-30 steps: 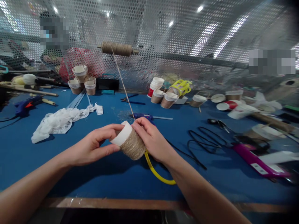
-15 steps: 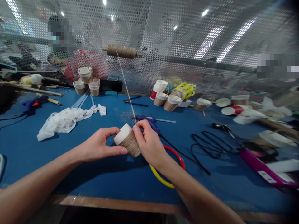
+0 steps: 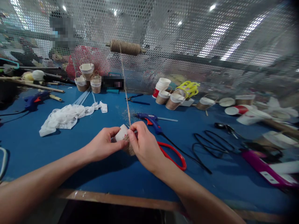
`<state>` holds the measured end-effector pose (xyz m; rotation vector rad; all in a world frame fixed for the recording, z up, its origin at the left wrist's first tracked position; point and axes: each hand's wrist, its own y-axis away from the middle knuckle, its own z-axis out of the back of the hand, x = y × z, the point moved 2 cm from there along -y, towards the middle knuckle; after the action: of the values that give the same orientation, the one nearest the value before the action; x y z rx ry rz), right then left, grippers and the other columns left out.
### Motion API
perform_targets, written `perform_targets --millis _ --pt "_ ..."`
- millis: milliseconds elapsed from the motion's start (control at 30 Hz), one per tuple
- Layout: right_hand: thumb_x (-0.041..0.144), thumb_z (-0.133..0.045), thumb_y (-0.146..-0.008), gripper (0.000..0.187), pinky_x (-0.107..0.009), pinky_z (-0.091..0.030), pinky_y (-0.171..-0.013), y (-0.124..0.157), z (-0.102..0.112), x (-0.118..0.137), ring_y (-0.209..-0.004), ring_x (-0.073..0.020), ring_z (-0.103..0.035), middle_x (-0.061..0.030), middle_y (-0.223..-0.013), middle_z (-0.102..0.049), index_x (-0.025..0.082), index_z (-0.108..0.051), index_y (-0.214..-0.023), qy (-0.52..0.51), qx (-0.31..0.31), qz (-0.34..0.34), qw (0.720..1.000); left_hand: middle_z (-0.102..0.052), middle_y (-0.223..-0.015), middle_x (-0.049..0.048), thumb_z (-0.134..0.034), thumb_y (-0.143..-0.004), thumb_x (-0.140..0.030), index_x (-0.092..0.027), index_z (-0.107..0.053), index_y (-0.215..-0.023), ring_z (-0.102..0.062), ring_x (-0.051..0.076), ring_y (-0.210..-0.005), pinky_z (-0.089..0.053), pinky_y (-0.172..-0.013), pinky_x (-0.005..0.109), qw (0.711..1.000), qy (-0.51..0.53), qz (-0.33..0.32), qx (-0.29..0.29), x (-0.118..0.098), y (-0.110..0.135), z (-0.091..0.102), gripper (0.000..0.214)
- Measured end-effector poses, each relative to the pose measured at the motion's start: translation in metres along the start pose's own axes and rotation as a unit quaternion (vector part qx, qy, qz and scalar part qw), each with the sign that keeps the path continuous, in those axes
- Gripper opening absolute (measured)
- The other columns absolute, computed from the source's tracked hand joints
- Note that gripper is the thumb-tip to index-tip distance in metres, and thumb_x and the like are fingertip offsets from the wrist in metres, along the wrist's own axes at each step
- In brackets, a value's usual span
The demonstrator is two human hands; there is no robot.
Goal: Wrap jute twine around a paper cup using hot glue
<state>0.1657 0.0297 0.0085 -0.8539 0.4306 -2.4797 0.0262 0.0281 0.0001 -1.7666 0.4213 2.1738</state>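
Note:
A small paper cup [image 3: 121, 134], its lower part wrapped in brown twine, lies tilted between my hands above the blue table. My left hand [image 3: 106, 143] grips the cup's white part, thumb in front. The fingers of my right hand [image 3: 143, 144] pinch the twine [image 3: 127, 105] against the cup's wrapped side, hiding much of it. That strand runs taut up to a twine spool [image 3: 126, 47] on a rod at the mesh screen. Just beyond my right hand lies a blue glue gun [image 3: 151, 120] with a glue stick in its back.
White lace [image 3: 67, 116] lies at left, near another glue gun [image 3: 35, 100]. Twine-covered baskets [image 3: 174, 102] and stacked paper cups [image 3: 161, 87] stand at the back. Pliers [image 3: 137, 99], a red ring [image 3: 176, 155], black cable [image 3: 210, 143] and a purple power strip [image 3: 261, 168] also lie there.
The cup has turned in my hands, showing less of its wrapped side. My right hand has shifted slightly left with the twine, whose strand now hangs steeper.

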Motion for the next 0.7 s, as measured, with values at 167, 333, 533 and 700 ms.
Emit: perform_targets --millis 167,333,533,700 --pt "0.025 -0.038 -0.087 0.009 -0.033 -0.042 -0.077 -0.0011 0.0059 -0.0022 -0.082 -0.0168 -0.050 -0.0070 -0.087 -0.050 0.019 -0.044 -0.082 -0.138 0.016 -0.028 0.990 -0.047 -0.059 -0.0034 -0.056 -0.071 -0.028 -0.012 -0.051 -0.068 -0.040 0.009 -0.056 -0.034 -0.052 0.021 0.999 -0.050 -0.015 -0.006 -0.0025 0.0005 0.0003 0.017" --pt "0.028 -0.043 -0.084 0.011 -0.030 -0.042 -0.069 -0.0022 0.0073 -0.0046 -0.075 -0.0145 -0.050 -0.0047 -0.085 -0.052 0.018 -0.048 -0.081 -0.229 0.049 -0.105 0.967 -0.048 -0.062 -0.0027 -0.055 -0.072 -0.028 -0.012 -0.053 -0.072 -0.041 0.010 -0.058 -0.034 -0.055 0.022 0.998 -0.059 -0.030 -0.002 -0.0033 0.0007 0.0008 0.016" --pt "0.032 -0.048 -0.081 0.012 -0.026 -0.042 -0.059 -0.0044 0.0043 -0.0073 -0.064 -0.0113 -0.048 0.0011 -0.075 -0.049 0.020 -0.045 -0.080 -0.320 0.067 -0.159 0.931 -0.050 -0.067 -0.0008 -0.055 -0.074 -0.028 -0.011 -0.054 -0.078 -0.042 0.010 -0.062 -0.035 -0.057 0.022 0.998 -0.046 -0.046 -0.005 0.0008 0.0016 0.0004 0.017" --pt "0.032 -0.041 -0.085 0.011 -0.028 -0.042 -0.062 -0.0018 0.0000 -0.0066 -0.067 -0.0128 -0.048 -0.0002 -0.077 -0.049 0.020 -0.042 -0.083 -0.286 0.050 -0.119 0.950 -0.052 -0.068 -0.0005 -0.057 -0.073 -0.028 -0.011 -0.055 -0.082 -0.045 0.010 -0.061 -0.037 -0.057 0.022 0.999 -0.015 -0.043 -0.004 0.0025 0.0015 0.0005 0.020"
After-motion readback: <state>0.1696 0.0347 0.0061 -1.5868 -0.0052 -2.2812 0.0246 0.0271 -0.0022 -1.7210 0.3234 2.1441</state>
